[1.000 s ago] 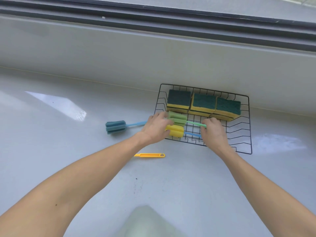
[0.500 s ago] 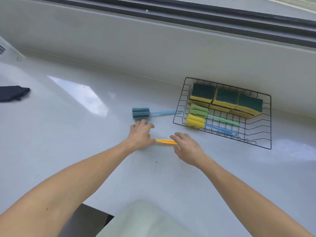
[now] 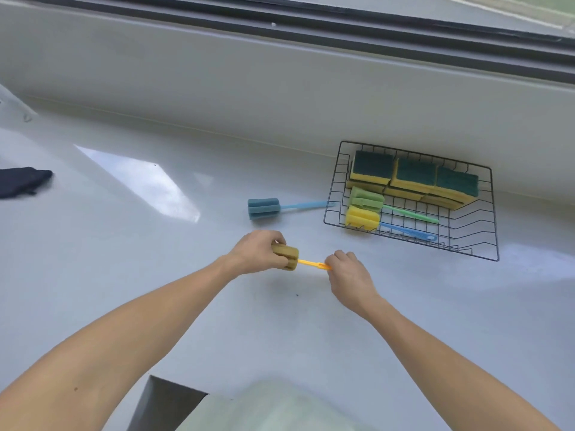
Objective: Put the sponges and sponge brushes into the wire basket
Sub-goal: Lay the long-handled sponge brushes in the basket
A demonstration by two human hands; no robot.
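Observation:
My left hand (image 3: 256, 253) grips the tan sponge head of a brush with an orange handle (image 3: 311, 263), while my right hand (image 3: 350, 272) pinches the far end of that handle. The brush sits just above the white counter. The black wire basket (image 3: 494, 244) stands at the right against the wall. It holds three green-topped yellow sponges (image 3: 413, 174) along the back, a green sponge brush (image 3: 367, 199) and a yellow-headed brush with a blue handle (image 3: 362, 217). A dark blue sponge brush (image 3: 264, 208) lies on the counter left of the basket, its handle tip at the basket's left rim.
A dark cloth (image 3: 21, 181) lies at the far left of the counter. A grey wall and window ledge (image 3: 280, 73) run behind the basket. The counter's near edge with a dark gap (image 3: 165, 402) is below my arms.
Both hands left the basket and came to the orange handle on the counter. Now the left hand has closed on its tan sponge head and the right on the handle end.

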